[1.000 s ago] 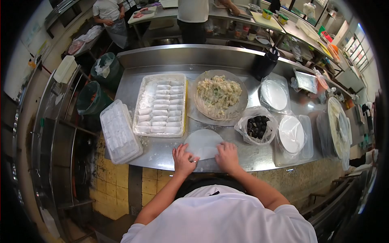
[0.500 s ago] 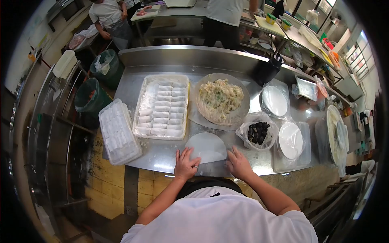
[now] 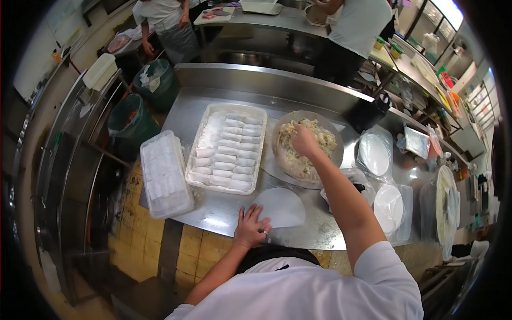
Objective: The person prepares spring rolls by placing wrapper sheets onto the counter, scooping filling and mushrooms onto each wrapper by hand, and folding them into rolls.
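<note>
A thin white round wrapper [image 3: 282, 208] lies on the steel table near the front edge. My left hand [image 3: 252, 226] rests flat at its left edge, fingers spread. Farther back, my right hand [image 3: 304, 140] is over the bowl of chopped filling [image 3: 325, 140], its fingers pointing down into the mixture and mostly hidden. To the left of the bowl, a white tray [image 3: 198, 136] holds rows of white rolls [image 3: 228, 151] dusted with flour. My right forearm passes over the bag of dark pieces [image 3: 360, 186] and partly covers it.
A lidded plastic box [image 3: 165, 176] stands at the left. Bagged white discs [image 3: 374, 154] and a black container [image 3: 369, 113] are at the right. Green bins [image 3: 133, 118] stand beyond the left edge. Two people work behind the table's raised steel back edge [image 3: 256, 80].
My right hand has left the wrapper's right side and reached forward into the filling bowl. My left hand has stayed by the wrapper. The camera view has shifted slightly.
</note>
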Demonstrator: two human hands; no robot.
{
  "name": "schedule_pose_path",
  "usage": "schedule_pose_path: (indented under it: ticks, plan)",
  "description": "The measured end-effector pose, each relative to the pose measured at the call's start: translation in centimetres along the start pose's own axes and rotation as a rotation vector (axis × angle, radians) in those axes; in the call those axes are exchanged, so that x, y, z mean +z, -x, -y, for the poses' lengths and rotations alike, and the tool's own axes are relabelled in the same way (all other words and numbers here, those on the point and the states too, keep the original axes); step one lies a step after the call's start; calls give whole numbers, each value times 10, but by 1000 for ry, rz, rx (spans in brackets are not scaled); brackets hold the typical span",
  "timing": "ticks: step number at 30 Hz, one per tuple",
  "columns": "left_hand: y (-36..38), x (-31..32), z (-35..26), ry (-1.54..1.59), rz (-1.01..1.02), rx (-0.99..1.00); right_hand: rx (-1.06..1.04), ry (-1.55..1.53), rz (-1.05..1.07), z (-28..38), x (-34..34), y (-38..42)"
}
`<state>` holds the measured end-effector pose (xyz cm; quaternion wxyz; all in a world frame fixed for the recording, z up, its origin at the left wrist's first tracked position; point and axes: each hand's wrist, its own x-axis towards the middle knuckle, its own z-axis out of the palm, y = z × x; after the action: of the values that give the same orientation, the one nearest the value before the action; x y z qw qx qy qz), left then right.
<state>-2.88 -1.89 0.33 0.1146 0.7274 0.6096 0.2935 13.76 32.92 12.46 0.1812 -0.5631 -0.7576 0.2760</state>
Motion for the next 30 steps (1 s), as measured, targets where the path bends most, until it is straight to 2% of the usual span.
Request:
schedule_pose_path:
  ticks: [4,6,9,12,15,18,21,24,27,30]
  plan:
    - [-1,-1,1,6,-22,5,-127,205,30,-8,45,-25]
    - [-2,-4,0,5,-21,1,-254,263,10,-22,66,-9]
    - [-3,-6,-2,21,-24,-1,-282,249,94,-25,58,22]
    - [-5,-8,-2,26,-24,0,-276,-8,-40,-26,36,30]
    - [-3,-7,-2,25,-22,3,-144,66,26,-24,23,15]
    - [-3,-7,-1,18,-18,8,-205,47,44,-29,55,22]
    - [-3,-6,-1,12,-18,8,-103,77,119,-5,45,42]
    - [-3,-7,-2,10,-24,9,-170,46,30,-8,44,46]
    - [-3,-6,-3,33,-20,-7,-115,151,118,-3,42,56]
    - [-2,-8,-2,20,-14,-4,-150,66,222,12,15,67]
